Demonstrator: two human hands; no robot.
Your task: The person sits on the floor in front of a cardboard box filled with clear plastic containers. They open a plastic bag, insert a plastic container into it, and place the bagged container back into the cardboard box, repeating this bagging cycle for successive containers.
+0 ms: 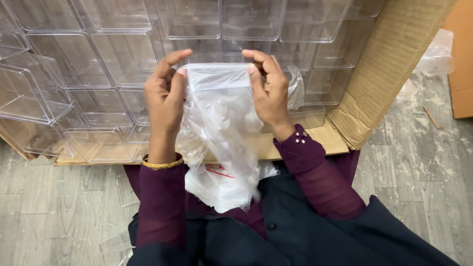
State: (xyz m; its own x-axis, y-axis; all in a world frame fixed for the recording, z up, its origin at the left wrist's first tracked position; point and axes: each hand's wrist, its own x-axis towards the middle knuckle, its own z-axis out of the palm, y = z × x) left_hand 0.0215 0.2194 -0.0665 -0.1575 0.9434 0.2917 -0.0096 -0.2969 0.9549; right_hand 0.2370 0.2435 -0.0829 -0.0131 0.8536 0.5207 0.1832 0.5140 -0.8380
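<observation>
Here both hands (167, 93) (268, 91) pinch a clear bag (221, 128) — box (217, 79) inside

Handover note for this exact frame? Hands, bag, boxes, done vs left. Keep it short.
Left hand: grip pinching the top left corner of the clear bag.
Right hand: grip pinching the top right corner; the bag hangs between both hands, above the lap.
More bags lie in the lap beneath it.
Clear boxes sit stacked in the open carton ahead, on the floor.
Done: one bag picked up and held by its top edge.
Left: the bag looks empty; whether its mouth is open cannot be told.
</observation>
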